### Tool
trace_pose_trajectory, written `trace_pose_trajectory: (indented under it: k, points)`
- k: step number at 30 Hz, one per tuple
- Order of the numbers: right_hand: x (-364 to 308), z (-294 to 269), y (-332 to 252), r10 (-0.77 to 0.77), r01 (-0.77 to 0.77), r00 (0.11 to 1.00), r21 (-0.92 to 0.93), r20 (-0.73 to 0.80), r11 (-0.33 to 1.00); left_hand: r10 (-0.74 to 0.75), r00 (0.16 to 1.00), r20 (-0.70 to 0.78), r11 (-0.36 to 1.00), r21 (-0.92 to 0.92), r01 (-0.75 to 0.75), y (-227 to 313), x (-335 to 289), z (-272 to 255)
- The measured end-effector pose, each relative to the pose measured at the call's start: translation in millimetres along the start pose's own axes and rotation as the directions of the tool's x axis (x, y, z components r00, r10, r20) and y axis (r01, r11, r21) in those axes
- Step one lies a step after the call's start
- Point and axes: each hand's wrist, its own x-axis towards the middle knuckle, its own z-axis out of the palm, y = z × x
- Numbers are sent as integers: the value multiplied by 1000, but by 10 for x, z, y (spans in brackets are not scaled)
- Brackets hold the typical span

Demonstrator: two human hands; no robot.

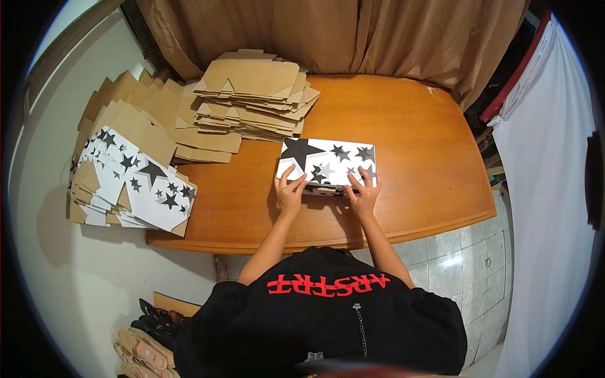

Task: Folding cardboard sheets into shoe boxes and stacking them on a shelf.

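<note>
A white cardboard box (329, 151) with black and grey stars stands on the wooden table in front of me, its lid down. My left hand (290, 194) grips its near left corner, with fingers along the side and over the lid's edge. At the near right corner my right hand (363, 196) holds it the same way, fingertips on the top. Between the hands part of the box's front face shows, in shadow. The undersides of my fingers are hidden.
Flat brown cardboard blanks (252, 82) lie stacked at the table's back left. More blanks, some with star-printed panels (161, 189), spread along the left edge by the wall. A brown curtain (271, 31) hangs behind the wooden table (409, 145). Shoes (144, 349) lie at lower left.
</note>
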Motion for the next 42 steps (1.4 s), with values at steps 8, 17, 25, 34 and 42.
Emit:
trace_pose_trajectory:
  k: [8, 17, 25, 34, 42]
  points:
    - [-53, -39, -225, 230, -211, 973, -280, 37, 937, 125, 992, -22, 939, 326, -111, 154, -109, 32]
    - [-29, 122, -415, 152, -129, 963, -117, 224, 985, 186, 980, 71, 961, 195, -197, 81, -127, 155]
    - [-28, 242, -534, 167, -152, 969, -92, 183, 984, 47, 998, 47, 982, 181, -55, 136, -126, 194]
    - [-53, 453, -342, -55, 64, 997, -169, 56, 984, 64, 998, 9, 958, 281, -64, 187, -125, 233]
    - [63, 521, -275, -163, 164, 986, -202, 21, 966, 79, 994, 72, 971, 222, -93, 106, -12, 232]
